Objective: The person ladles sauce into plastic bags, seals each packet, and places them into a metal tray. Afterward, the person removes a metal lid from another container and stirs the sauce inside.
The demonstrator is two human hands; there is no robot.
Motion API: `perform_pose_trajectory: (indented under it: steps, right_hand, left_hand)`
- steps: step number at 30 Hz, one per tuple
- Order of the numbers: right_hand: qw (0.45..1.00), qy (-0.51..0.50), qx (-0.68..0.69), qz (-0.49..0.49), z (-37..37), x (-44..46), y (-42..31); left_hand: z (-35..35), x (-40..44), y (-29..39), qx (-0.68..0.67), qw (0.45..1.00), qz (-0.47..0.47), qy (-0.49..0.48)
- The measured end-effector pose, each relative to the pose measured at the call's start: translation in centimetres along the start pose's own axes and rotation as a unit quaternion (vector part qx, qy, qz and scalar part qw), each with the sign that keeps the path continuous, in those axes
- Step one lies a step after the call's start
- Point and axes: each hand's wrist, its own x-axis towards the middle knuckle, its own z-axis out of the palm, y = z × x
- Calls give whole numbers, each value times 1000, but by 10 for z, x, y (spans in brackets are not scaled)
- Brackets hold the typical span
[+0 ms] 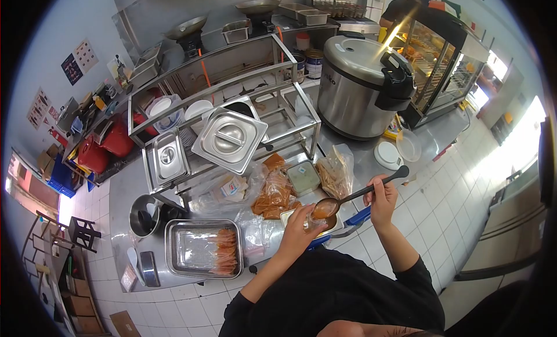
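My right hand (383,205) grips a black ladle (369,189) by its handle, with brown sauce in the bowl. My left hand (299,225) has its fingers closed around a small clear plastic bag (313,223) right beside the ladle's bowl. Beneath both is a metal container (332,223) with brown sauce in it, partly hidden by the hands. Left of them lies a heap of sauce-filled plastic packets (272,189). More filled packets (226,251) stand in a row at the right side of a rectangular metal tray (174,267).
A large rice cooker (348,84) and a glass display warmer (444,64) occupy the counter at right. Steel lids (229,138) rest on a metal rack. A phone (149,268) and a metal bowl (141,215) sit at left. A person (400,13) stands in the back.
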Motion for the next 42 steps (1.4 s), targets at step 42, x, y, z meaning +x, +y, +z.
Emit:
perform_pose_trajectory:
  steps: [42]
  right_hand:
    - [757,-382,-230,-478,7,-9,-34]
  left_hand:
    - [-3,2,2,-63,998,-5,6]
